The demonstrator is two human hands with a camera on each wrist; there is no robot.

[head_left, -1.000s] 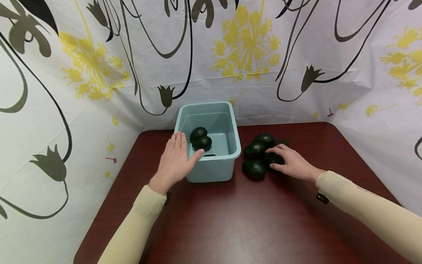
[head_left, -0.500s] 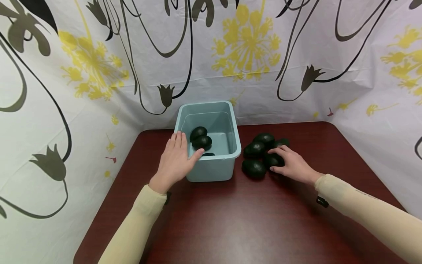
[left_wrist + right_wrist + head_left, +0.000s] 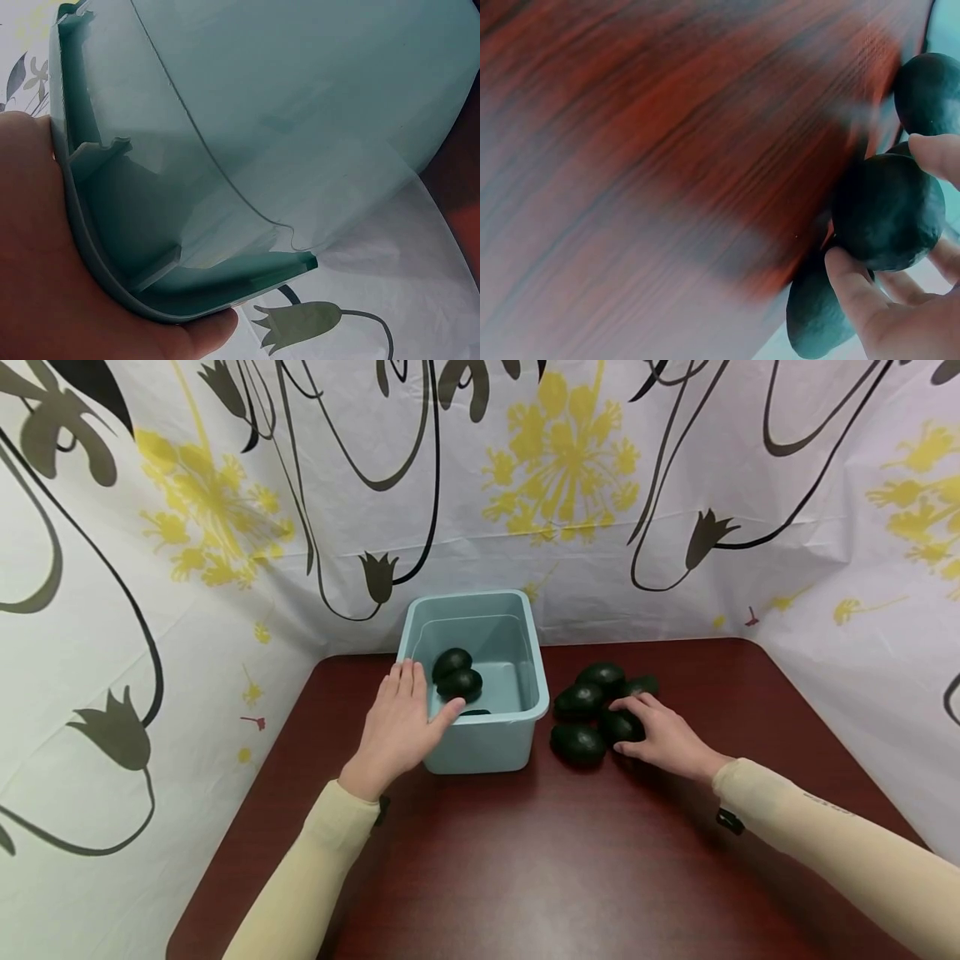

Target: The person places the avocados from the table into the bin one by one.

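Observation:
My left hand lies with straight fingers over the near left corner of a light blue plastic bin; its thumb reaches along the front rim. From below, the left wrist view has that hand against the rim's underside. Two dark green avocados sit inside the bin, and a sliver of another dark thing shows behind the front rim. To the right, my right hand grips an avocado between thumb and fingers, within a cluster on the table. Neighbouring avocados lie close around it.
The dark red wooden table reaches back to a white cloth with yellow and grey flower prints, which hangs behind and at both sides. More avocados of the cluster stand just right of the bin.
My right hand has shifted slightly, and its fingers and thumb have come round the avocado at the near right of the cluster. The left hand and bin have stayed put.

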